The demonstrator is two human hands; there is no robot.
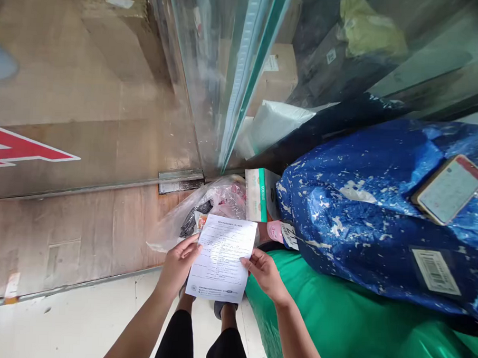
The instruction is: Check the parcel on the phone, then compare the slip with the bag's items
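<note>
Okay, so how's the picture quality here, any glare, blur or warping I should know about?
Head view: even daylight, the printed sheet held by the left hand and right hand is bright, its small print too fine to read. The glass door shows hazy reflections. Wide-lens warping bends the edges; the blue bag looks sharp, the upper left corner blurred.

Printed sheet text too small to read; barcode label on blue bag unreadable; green-white box lettering illegible.
</note>
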